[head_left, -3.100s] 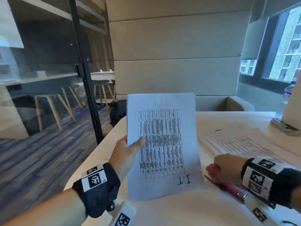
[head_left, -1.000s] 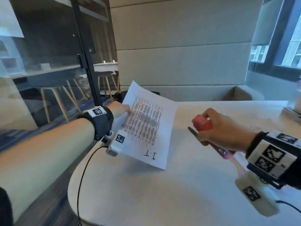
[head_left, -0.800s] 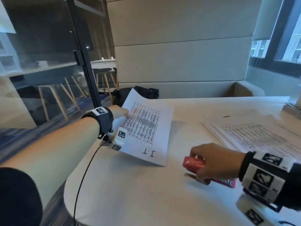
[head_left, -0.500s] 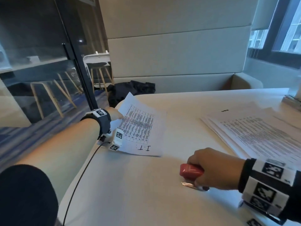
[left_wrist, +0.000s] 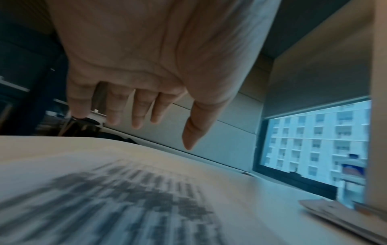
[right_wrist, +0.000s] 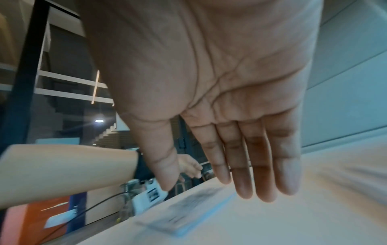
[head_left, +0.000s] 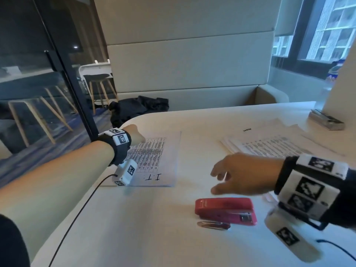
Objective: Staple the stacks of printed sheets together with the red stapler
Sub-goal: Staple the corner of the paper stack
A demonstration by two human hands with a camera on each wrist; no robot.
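Note:
The red stapler (head_left: 225, 210) lies on its side on the white table (head_left: 146, 234), with nothing holding it. My right hand (head_left: 221, 183) hovers just above and behind it, fingers straight and spread, palm empty in the right wrist view (right_wrist: 247, 184). A printed stack marked "I.T." (head_left: 154, 160) lies flat near the table's left edge. My left hand (head_left: 135, 136) is over its far left corner, and in the left wrist view (left_wrist: 136, 119) its fingers hang straight above the blurred print (left_wrist: 117, 202), apart from the paper.
A larger fanned pile of printed sheets (head_left: 273, 145) lies at the right. A grey flat object (head_left: 327, 120) sits at the far right by a white upright panel. A black bag (head_left: 138, 110) rests on the bench beyond the table. A glass partition stands to the left.
My right hand set the stapler down and let go, then lifted off it. My left hand lowered the "I.T." stack flat onto the table and released it.

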